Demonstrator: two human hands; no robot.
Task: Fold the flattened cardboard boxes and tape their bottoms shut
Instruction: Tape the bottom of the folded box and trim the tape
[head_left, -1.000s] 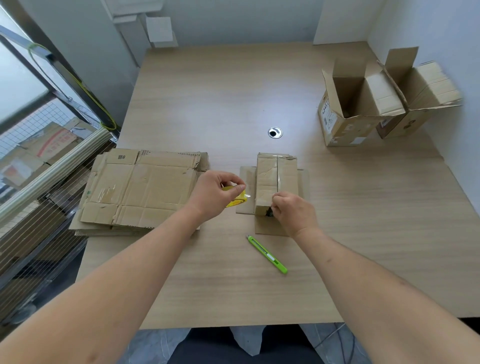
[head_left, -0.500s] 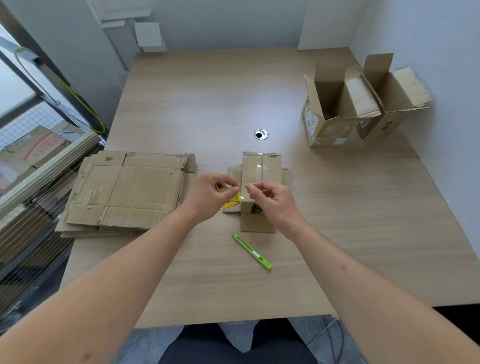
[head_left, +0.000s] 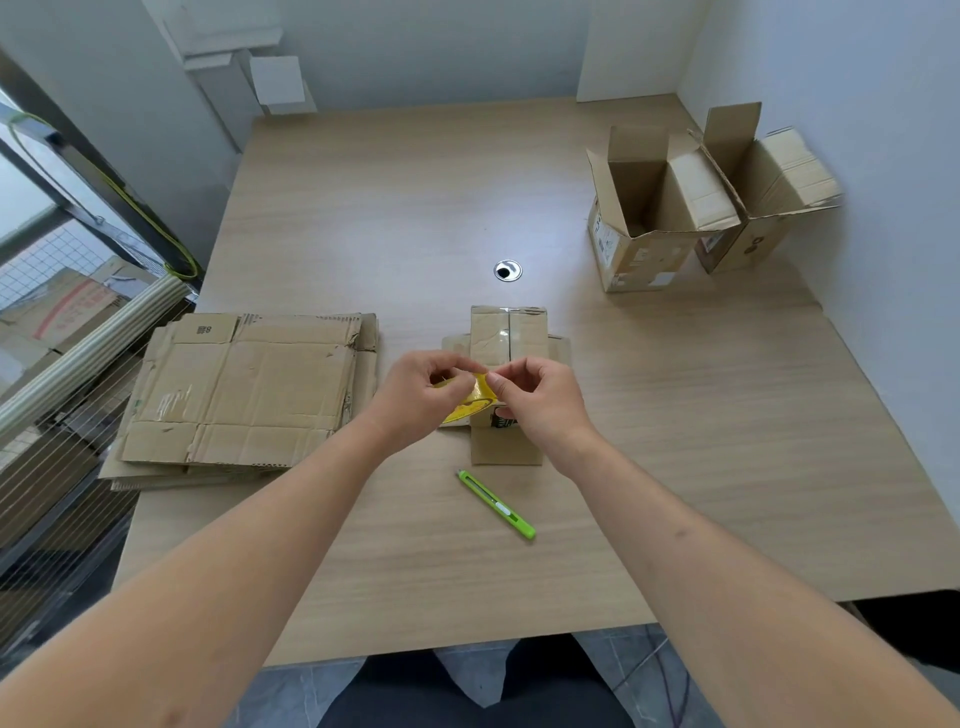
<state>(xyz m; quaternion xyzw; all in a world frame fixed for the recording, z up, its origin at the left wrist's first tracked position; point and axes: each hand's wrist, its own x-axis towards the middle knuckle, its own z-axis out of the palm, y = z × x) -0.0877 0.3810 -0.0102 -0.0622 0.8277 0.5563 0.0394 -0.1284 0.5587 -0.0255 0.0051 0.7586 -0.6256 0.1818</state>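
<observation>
Small box upside down on desk, long axis running away from person, just behind both hands, left hand gripping yellow tape roll, right hand pinching its end

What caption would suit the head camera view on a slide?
Both hands, left hand and right hand, work a yellow tape roll above an upturned cardboard box.

Around the small upturned box: flattened stack left, green cutter just nearer, bare tabletop right.
</observation>
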